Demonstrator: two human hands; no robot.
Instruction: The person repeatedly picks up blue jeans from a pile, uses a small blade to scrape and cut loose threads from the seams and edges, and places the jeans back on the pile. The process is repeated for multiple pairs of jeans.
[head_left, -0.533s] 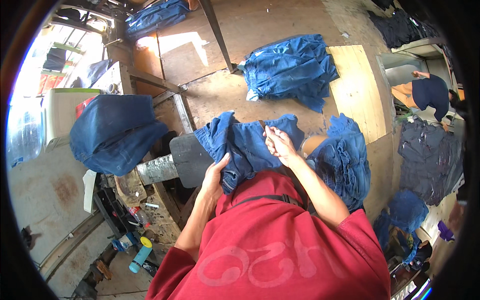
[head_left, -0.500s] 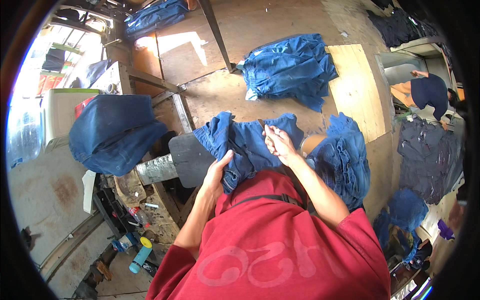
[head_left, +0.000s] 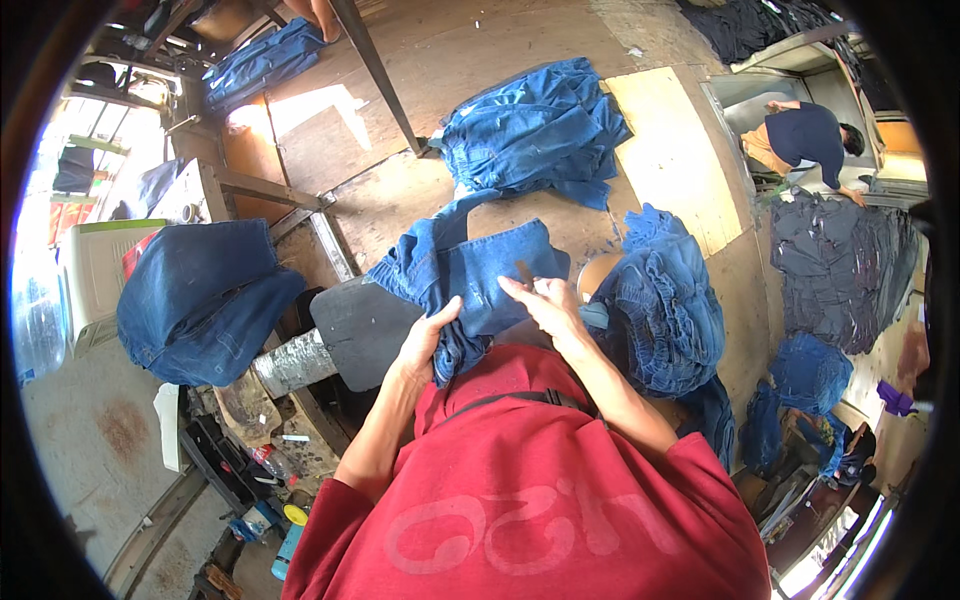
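A blue denim garment point(head_left: 485, 285) lies spread in front of me, partly over a dark board point(head_left: 365, 333). My left hand point(head_left: 428, 340) grips its bunched near edge, thumb on top. Over the flat part of the cloth is my right hand point(head_left: 548, 308), closed around a short, dark, blade-like tool point(head_left: 524, 270). The tool's tip points away from me and shows past the fingers; its other end is hidden in the hand. Whether the tip touches the denim I cannot tell.
Right of my hands stands a heap of denim point(head_left: 665, 310). Beyond lies a denim pile point(head_left: 535, 130) on the wooden floor. Dark blue denim point(head_left: 205, 300) hangs at left. A metal post point(head_left: 375, 75) rises ahead. At far right a person point(head_left: 805, 135) bends by dark garments point(head_left: 835, 270).
My right hand has moved toward me, from the garment's far edge onto its flat part. The denim has shifted and lies flatter there. My left hand keeps its grip.
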